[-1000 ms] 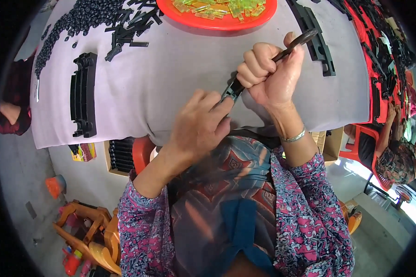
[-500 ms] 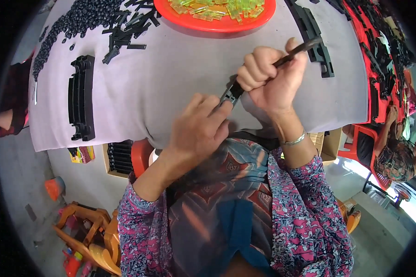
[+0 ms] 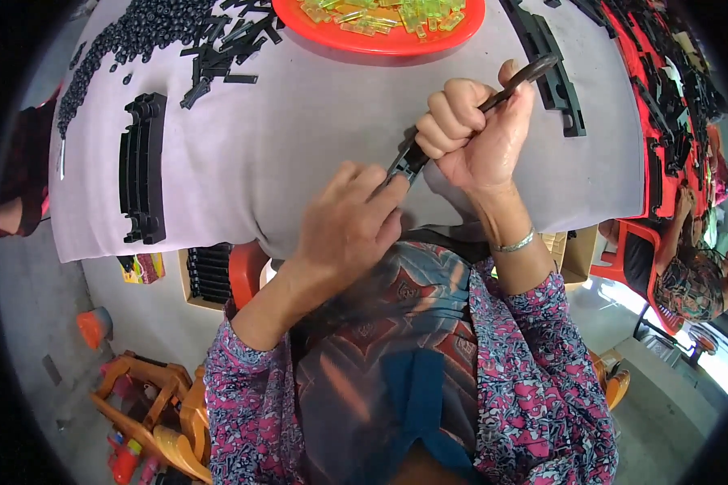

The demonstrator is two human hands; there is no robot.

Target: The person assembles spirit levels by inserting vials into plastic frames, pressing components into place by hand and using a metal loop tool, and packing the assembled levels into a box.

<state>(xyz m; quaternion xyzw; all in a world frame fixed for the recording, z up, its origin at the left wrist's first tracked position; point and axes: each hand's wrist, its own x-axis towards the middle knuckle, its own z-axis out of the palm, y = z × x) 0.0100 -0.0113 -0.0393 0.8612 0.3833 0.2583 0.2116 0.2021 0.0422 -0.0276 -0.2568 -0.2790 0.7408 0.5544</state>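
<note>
My right hand is closed in a fist round a long, narrow black part, which slants across the front of the table. Beyond the fist its dark, rounded end sticks out past the thumb. My left hand grips the lower end, fingers bent over it, so most of that end is hidden. Between the two hands a small stretch with a lighter greyish spot shows. Whether this is one piece or a tool against a part, I cannot tell.
A red tray of yellow-green clear pieces stands at the back. Small black round pieces and black strips lie back left. Black ribbed plastic parts rest left and back right. Another person sits at the right.
The dark end beyond my right fist has tipped slightly away from me and turned. Both hands keep their hold in nearly the same place.
</note>
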